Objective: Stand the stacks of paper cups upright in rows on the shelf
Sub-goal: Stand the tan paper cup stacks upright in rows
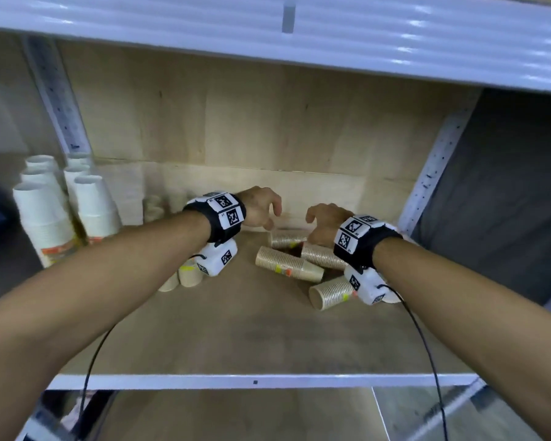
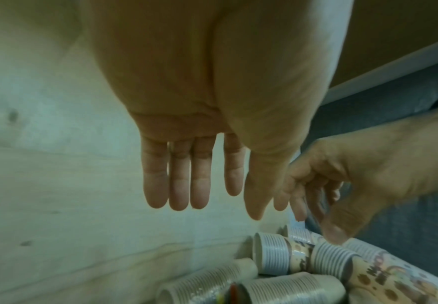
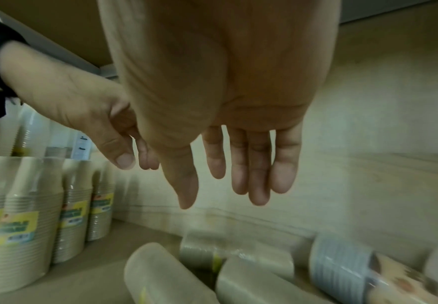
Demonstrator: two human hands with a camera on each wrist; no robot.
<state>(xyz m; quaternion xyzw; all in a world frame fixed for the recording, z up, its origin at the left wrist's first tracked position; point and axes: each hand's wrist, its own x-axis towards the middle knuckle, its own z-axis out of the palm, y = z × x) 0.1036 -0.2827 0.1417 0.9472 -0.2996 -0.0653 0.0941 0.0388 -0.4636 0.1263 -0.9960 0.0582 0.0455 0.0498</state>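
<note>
Several plastic-wrapped stacks of beige paper cups lie on their sides on the wooden shelf (image 1: 236, 329), among them one by the back wall (image 1: 287, 238), one in front of it (image 1: 285, 265) and one nearest the front (image 1: 331, 292). My left hand (image 1: 268, 211) hovers just left of this heap, fingers hanging straight and empty (image 2: 228, 185). My right hand (image 1: 318, 221) hangs over the heap, also holding nothing (image 3: 217, 164). Upright stacks (image 1: 45, 218) stand in rows at the far left (image 3: 25, 226). More cups (image 1: 188, 276) show under my left wrist.
The shelf above (image 1: 299, 43) hangs low over my hands. Metal uprights (image 1: 61, 106) (image 1: 436, 173) frame the bay. A printed stack with blue-grey rims (image 3: 342, 271) lies at the right of the heap. Bare board stretches toward the front edge (image 1: 255, 381).
</note>
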